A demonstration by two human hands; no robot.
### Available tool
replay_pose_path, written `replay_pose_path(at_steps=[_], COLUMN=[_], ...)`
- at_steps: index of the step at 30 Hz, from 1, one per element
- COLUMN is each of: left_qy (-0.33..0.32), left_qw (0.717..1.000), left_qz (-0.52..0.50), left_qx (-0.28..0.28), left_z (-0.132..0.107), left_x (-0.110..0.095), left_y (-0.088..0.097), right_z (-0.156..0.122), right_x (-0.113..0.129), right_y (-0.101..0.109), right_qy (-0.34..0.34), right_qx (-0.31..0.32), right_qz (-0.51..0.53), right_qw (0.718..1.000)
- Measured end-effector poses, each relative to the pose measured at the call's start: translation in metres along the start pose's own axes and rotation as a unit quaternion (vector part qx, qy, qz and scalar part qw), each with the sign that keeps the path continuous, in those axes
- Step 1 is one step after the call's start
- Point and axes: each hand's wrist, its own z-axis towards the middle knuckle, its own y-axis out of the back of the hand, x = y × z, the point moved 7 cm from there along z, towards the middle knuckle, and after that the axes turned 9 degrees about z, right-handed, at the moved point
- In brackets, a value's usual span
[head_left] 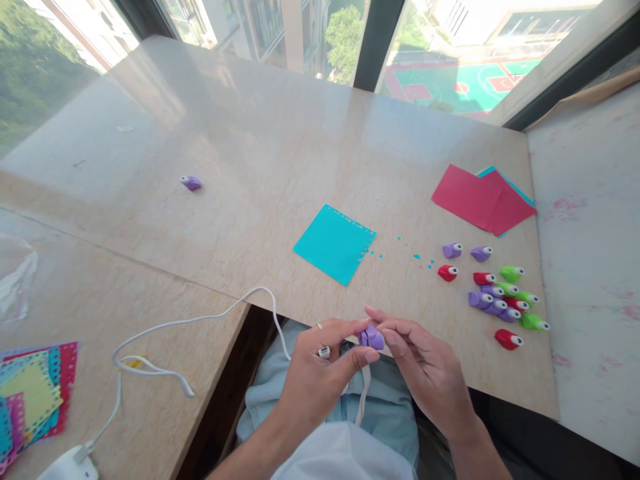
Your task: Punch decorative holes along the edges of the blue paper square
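Both my hands meet over my lap at the table's near edge, pinching a small purple paper punch [371,337] between them. My left hand [320,370] grips it with thumb and fingers; my right hand [425,363] holds its right side with fingertips closed on it. Beyond them a cyan paper square [334,243] lies on the marble table [280,153], its right edge punched with small holes, and cyan bits [416,257] are scattered beside it.
Several purple, red and green punches [500,297] cluster at the right. Red and cyan sheets [483,200] lie beyond them. A lone purple punch [191,183] sits far left. A white cable [200,327] crosses the lower table, with punched coloured papers [33,397] at its left edge.
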Motion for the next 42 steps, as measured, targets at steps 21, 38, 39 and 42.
replay_pose_path(at_steps=[21, 38, 39, 42], left_qy=[-0.135, -0.023, -0.01, 0.03], left_qw=[0.98, 0.993, 0.994, 0.996], left_qz=[0.146, 0.104, 0.092, 0.059], left_qx=[-0.02, 0.056, 0.059, 0.064], left_z=[-0.007, -0.009, -0.007, -0.004], left_x=[-0.01, -0.013, -0.012, -0.007], left_y=[-0.004, -0.007, -0.009, -0.012], right_z=[-0.009, -0.002, -0.002, -0.004], right_x=[-0.008, -0.019, -0.019, -0.021], right_y=[-0.004, -0.016, -0.016, -0.015], right_qy=[-0.098, -0.177, -0.176, -0.167], right_qx=[0.031, 0.045, 0.049, 0.058], right_qz=[0.158, 0.393, 0.389, 0.372], right_qw=[0.982, 0.901, 0.903, 0.911])
